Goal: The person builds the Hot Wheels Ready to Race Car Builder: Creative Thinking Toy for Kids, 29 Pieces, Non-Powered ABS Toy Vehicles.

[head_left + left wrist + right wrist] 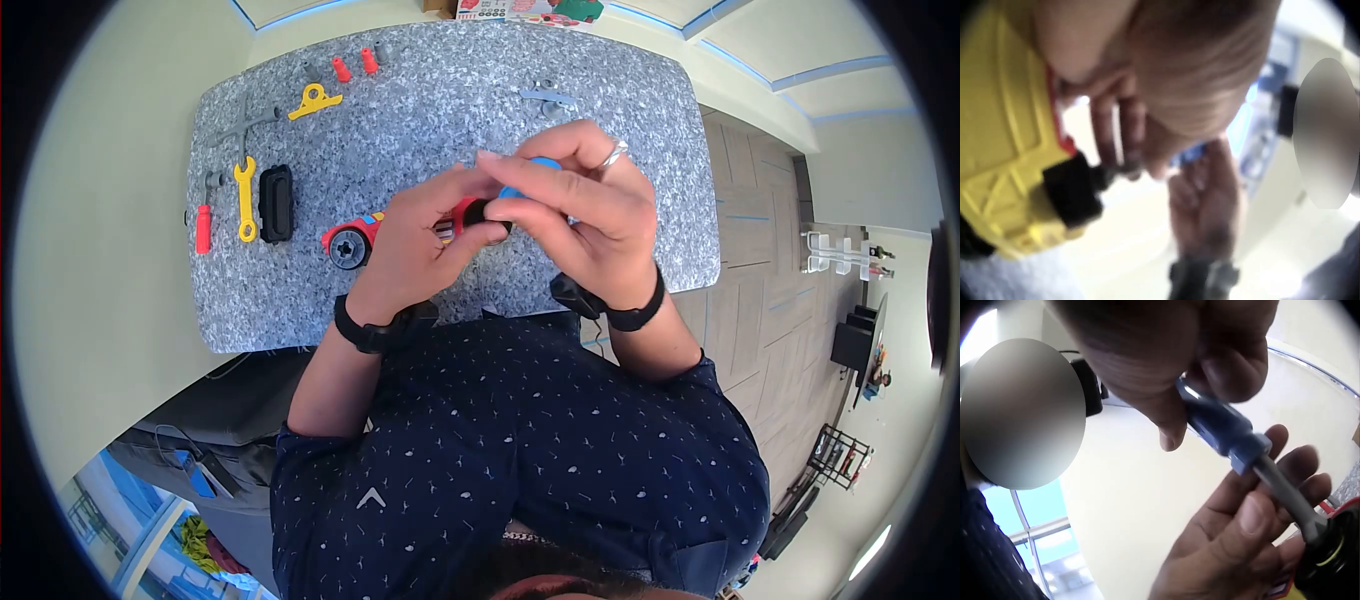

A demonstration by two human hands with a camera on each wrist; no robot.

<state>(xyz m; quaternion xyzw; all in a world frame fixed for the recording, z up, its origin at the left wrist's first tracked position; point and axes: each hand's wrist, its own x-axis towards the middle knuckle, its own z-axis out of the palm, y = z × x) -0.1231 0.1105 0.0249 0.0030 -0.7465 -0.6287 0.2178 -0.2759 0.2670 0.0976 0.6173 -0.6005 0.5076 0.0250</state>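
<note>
My right hand grips the blue handle of a toy screwdriver. Its grey shaft slants down to a black wheel on a toy car, the tip meeting the wheel's middle. My left hand holds the red toy car, which is partly hidden beneath it. Beside the shaft, the left thumb and fingers show in the right wrist view. The left wrist view has the car's yellow underside close up and a black block at its edge, blurred.
On the speckled table at left lie a yellow wrench, a black tray-like part, a red-handled tool and a grey cross-shaped piece. Farther back are a yellow part, red pegs and a grey-blue piece.
</note>
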